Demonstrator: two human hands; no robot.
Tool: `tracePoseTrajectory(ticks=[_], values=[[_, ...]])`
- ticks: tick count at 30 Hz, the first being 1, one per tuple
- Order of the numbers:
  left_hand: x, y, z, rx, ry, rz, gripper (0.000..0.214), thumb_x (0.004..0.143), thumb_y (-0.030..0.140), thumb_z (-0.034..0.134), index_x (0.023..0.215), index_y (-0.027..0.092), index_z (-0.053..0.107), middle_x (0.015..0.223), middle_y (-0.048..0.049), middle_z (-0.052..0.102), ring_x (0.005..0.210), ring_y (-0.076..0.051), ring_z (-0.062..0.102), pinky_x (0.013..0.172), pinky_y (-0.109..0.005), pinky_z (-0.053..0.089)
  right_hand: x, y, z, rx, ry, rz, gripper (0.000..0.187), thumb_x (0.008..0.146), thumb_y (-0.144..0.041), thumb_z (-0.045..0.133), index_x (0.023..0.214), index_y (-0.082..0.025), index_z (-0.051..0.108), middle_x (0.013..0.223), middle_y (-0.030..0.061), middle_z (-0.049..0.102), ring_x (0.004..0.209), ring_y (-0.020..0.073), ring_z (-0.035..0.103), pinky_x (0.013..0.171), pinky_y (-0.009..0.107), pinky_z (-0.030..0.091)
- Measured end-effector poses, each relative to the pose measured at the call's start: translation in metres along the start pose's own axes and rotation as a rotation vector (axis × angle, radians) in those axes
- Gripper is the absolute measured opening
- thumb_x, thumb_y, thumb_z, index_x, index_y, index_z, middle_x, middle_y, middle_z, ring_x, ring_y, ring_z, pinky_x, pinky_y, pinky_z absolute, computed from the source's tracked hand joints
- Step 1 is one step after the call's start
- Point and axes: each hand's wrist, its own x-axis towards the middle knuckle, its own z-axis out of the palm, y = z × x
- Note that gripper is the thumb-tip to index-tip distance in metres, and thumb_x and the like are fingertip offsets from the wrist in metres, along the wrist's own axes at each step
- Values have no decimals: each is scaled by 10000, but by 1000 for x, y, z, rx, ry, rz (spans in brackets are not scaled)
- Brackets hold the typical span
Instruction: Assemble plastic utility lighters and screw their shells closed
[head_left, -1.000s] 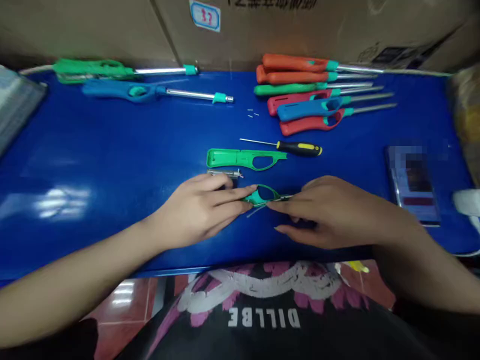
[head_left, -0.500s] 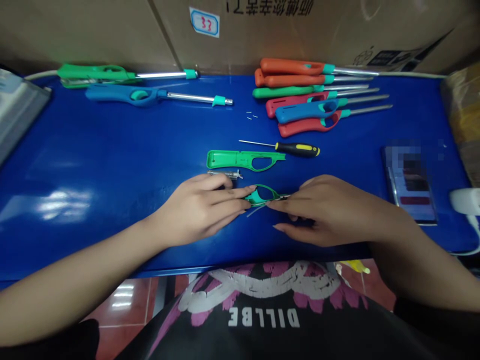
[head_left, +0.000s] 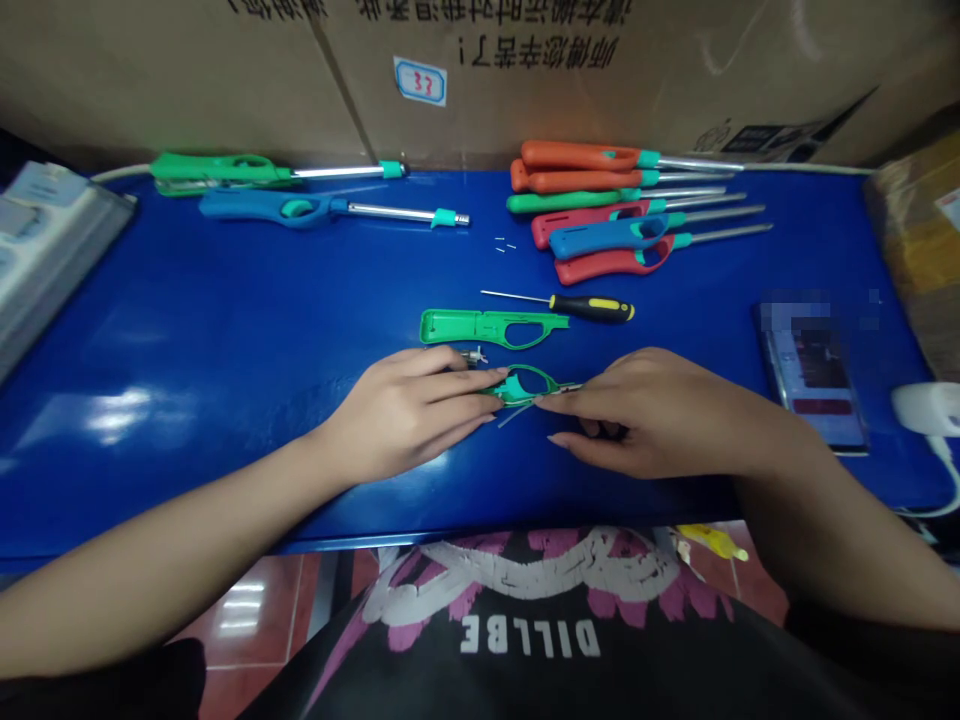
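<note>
My left hand (head_left: 405, 412) lies over the handle end of an opened green lighter casing (head_left: 554, 385), its fingers pressed together on it. A teal trigger (head_left: 513, 389) sits in the casing beside the finger loop. My right hand (head_left: 667, 415) grips the front end of the same casing, index fingertip on its lower edge and thumb held apart. A thin clear tube (head_left: 514, 416) sticks out below the casing. Just beyond lies the other green casing half (head_left: 454, 327), hollow side up. A small metal-and-white part (head_left: 475, 355) is partly hidden behind my left fingers.
A black-and-yellow screwdriver (head_left: 592, 307) and several tiny screws (head_left: 500, 239) lie farther back. Lighters (head_left: 600, 205) are grouped at the back right. A green lighter (head_left: 217, 170) and a blue lighter (head_left: 247, 207) lie back left. A phone (head_left: 814, 385) is at right; a cardboard box (head_left: 225, 80) stands behind.
The camera view has tilted slightly, so the background sits lower. Both hands stay on the green casing, with only slight finger shifts.
</note>
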Motion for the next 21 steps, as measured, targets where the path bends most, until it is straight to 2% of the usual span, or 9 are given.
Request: tracePoseTrajectory(ticks=[5,9,13,16,21], values=[[0,-3,1,19,39,-62,310,963,188,680,1272,158,676,1282,-63,750,1095,-229,708,955,-395,606,0,3,-5,-37,-14,52,362,1019,-400,556,1296,-239,726,769,-10,777,623,133,656,574,284,326],[-1,-4,2,37,36,-49,332,975,177,657,1307,177,656,1266,-35,759,1077,-229,695,901,-384,615,1,2,-5,-58,-28,45,364,1018,-392,551,1284,-219,729,756,-8,775,612,135,655,561,289,304],[-3,-3,2,52,30,-55,322,997,182,626,1318,182,649,1249,-33,766,1084,-225,691,903,-376,610,2,1,1,-137,118,2,373,1039,-401,512,1256,-206,744,755,6,778,628,156,665,583,312,308],[-4,-3,2,56,28,-62,332,1000,190,621,1332,181,640,1223,-41,775,1095,-224,693,901,-373,608,4,0,7,-262,213,3,426,1062,-413,466,1362,-204,685,684,7,752,541,156,600,578,325,274],[-4,-2,0,66,-8,-94,305,1025,209,583,1324,204,648,1204,-32,783,1109,-217,699,919,-361,604,12,-2,18,-371,113,4,472,1086,-414,403,1431,-175,620,720,21,771,529,158,588,581,338,237]])
